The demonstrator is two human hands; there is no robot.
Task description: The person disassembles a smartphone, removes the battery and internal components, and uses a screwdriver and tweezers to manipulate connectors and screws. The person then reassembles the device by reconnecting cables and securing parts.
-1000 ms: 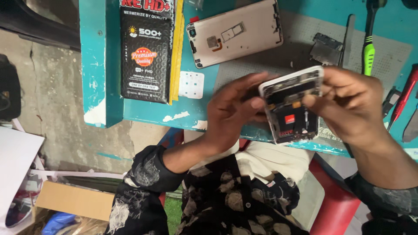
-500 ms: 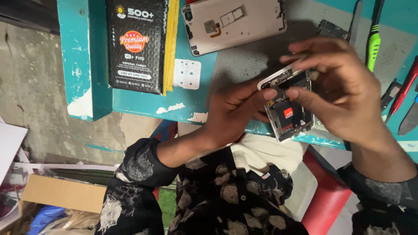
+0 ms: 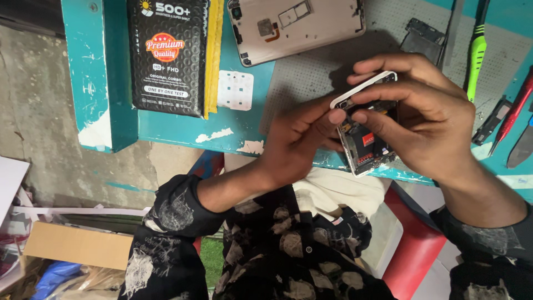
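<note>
An opened phone body point(image 3: 365, 145) with a white frame, dark insides and a small red label is held over the front edge of the teal workbench point(image 3: 166, 125). My left hand point(image 3: 297, 141) grips it from the left, thumb and fingertips at its upper corner. My right hand point(image 3: 425, 119) wraps over it from the right, fingers curled along the top edge and covering much of it. Both hands are shut on this phone. On the bench behind lies a pale gold phone back cover point(image 3: 297, 28), inner side up.
A black padded parts packet point(image 3: 166, 55) lies on the bench's left beside a yellow strip. A small white sticker sheet point(image 3: 235, 90) sits next to a grey perforated mat point(image 3: 316, 72). A green-handled tool point(image 3: 476, 53), red tool point(image 3: 516, 108) and dark small parts lie at right. Cardboard point(image 3: 78, 244) is on the floor.
My right hand has slid further over the phone, covering more of its top. The phone has tilted and the view has shifted slightly so the bench sits lower in frame.
</note>
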